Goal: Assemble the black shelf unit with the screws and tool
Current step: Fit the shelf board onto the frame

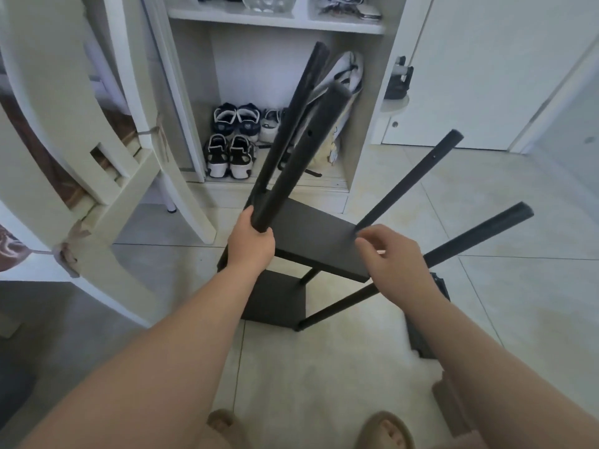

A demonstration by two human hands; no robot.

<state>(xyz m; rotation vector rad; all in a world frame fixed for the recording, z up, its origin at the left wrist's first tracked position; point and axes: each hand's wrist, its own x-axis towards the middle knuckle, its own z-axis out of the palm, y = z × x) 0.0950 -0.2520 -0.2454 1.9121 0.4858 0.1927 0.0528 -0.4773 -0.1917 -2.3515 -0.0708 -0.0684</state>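
Sandals [384, 431] stand on the floor, on the near side of the shelf unit [319, 241]. Left hand [251, 243] grips the unit's left post [301, 153], which slants up and away. Right hand [393, 254], fingers loosely spread and empty, hovers beside the foot of the right post [406, 181].

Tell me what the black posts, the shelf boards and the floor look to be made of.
The posts look like metal with a matte black coat: slim, straight, with small drilled holes. The shelf boards are likely laminated wood board, with a flat dark matte face and squared edge, though that is uncertain. The floor looks like glazed tile: pale, faintly shiny, with grout lines.
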